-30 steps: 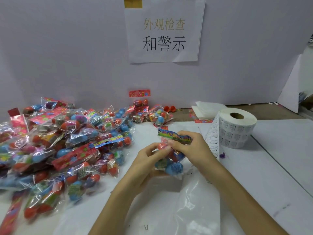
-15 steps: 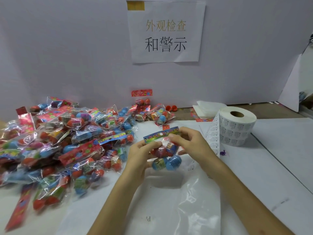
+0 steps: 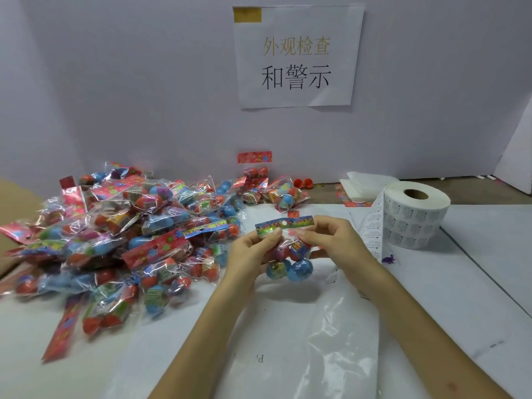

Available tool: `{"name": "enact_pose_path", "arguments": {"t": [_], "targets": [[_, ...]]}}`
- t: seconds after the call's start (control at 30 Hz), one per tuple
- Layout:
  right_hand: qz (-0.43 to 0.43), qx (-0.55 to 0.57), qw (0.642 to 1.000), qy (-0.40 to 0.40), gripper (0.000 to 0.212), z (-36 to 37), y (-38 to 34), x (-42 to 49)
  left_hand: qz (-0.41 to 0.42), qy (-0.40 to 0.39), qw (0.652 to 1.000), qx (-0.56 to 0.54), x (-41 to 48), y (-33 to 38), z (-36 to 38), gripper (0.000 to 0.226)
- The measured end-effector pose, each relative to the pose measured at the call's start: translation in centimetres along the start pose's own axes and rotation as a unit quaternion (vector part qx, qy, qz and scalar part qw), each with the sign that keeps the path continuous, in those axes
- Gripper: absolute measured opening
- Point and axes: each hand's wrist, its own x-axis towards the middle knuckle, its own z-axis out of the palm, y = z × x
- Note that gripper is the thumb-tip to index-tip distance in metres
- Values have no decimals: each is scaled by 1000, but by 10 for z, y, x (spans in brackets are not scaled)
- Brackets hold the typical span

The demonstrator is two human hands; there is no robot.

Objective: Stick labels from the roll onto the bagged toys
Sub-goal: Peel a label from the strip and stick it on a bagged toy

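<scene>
The fingers (image 3: 273,234) of the left hand (image 3: 250,253) pinch the left end of the bagged toy (image 3: 288,254) just under its header card (image 3: 283,224). The fingers of the right hand (image 3: 335,240) pinch the right end the same way. Both hands hold the bag upright above the bench (image 3: 475,283), about midway between its left and right edges, header card uppermost. No label from the roll is seen in either hand. Whether this bag already carries one cannot be told.

Step in hand, as judged: presenting the bag for a label. Draw the film taut between the two pinches so that a flat patch faces up. Keep the label off the hang hole in the header card and off the bulge of the toys, where it is likely to crease. Press from the label's middle outward. The film looks thin and slippery, so a loose pinch may let the bag twist.

Contents: the held bag contains round capsules (image 3: 299,269), two blue at the bottom and red ones above. The label roll (image 3: 414,217) stands on end toward the far right corner, with its loose strip (image 3: 371,228) trailing toward the right hand. The pile of bagged toys (image 3: 129,240) covers the far left part of the bench, its bags showing mostly red and blue capsules. A clear plastic sheet (image 3: 316,326) lies flat at the near edge
</scene>
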Motion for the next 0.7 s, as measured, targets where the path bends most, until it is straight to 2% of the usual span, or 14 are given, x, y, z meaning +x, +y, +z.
{"name": "enact_pose_path", "arguments": {"t": [0.23, 0.37, 0.57, 0.7], "targets": [[-25, -27, 999, 15, 24, -4, 2, 1, -15, -33, 999, -16, -1, 0, 1, 40], [-36, -29, 998, 34, 21, -3, 0, 1, -29, -79, 996, -21, -2, 1, -1, 39], [-44, -18, 996, 69, 24, -3, -4, -2, -44, -179, 983, -1, -6, 2, 0, 65], [-38, -5, 997, 70, 24, 0, -5, -3, -36, -169, 985, -7, -4, 4, -1, 68]]}}
